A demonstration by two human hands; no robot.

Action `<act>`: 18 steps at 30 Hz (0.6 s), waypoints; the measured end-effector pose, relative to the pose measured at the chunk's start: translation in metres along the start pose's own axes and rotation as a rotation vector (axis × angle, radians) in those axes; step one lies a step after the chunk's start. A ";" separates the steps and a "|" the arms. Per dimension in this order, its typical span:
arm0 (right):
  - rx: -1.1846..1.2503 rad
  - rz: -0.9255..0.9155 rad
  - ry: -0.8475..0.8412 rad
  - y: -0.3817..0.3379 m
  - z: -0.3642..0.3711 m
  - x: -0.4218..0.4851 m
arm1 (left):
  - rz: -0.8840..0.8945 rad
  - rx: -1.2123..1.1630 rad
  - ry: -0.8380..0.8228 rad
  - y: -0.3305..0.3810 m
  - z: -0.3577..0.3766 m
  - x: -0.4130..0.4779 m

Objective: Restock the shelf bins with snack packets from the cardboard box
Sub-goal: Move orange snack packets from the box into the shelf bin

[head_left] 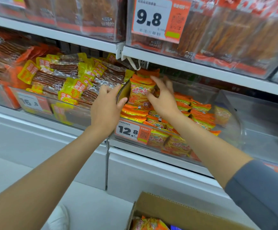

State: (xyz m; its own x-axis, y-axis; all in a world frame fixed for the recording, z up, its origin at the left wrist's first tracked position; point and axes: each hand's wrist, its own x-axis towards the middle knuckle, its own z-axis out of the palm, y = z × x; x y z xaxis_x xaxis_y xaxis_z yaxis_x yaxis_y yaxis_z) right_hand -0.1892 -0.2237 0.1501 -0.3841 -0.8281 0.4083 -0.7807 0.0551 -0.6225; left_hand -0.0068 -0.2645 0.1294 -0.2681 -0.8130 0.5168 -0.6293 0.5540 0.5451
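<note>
Orange snack packets [139, 94] — between both hands, beside the clear divider [121, 93].

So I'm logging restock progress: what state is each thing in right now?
Brown cardboard box: open, packets inside.
Clear plastic bin tagged 12.8: partly filled.
Orange snack packets: upright, held between both hands.
Left hand: on the bin's divider.
Right hand: grasping packets.

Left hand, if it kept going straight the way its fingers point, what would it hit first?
Probably the clear divider wall its fingers curl around, then the upright orange snack packets the right hand is pressing; depth is hard to judge.
</note>
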 end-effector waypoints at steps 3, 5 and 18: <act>-0.105 -0.033 -0.033 -0.003 -0.023 -0.031 | 0.001 0.071 0.082 0.020 -0.001 -0.032; -0.142 -0.049 -0.091 0.000 -0.038 -0.059 | -0.019 0.115 0.073 0.032 -0.004 -0.054; -0.077 0.163 -0.357 0.097 -0.092 -0.306 | -0.142 -0.170 -0.795 0.069 0.023 -0.219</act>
State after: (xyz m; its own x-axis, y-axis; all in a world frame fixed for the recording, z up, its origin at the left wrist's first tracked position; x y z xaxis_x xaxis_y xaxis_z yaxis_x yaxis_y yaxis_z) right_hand -0.1930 0.0866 0.0260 -0.3212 -0.9460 0.0424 -0.7637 0.2323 -0.6023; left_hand -0.0082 -0.0524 0.0380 -0.6706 -0.7263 -0.1509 -0.5940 0.4040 0.6957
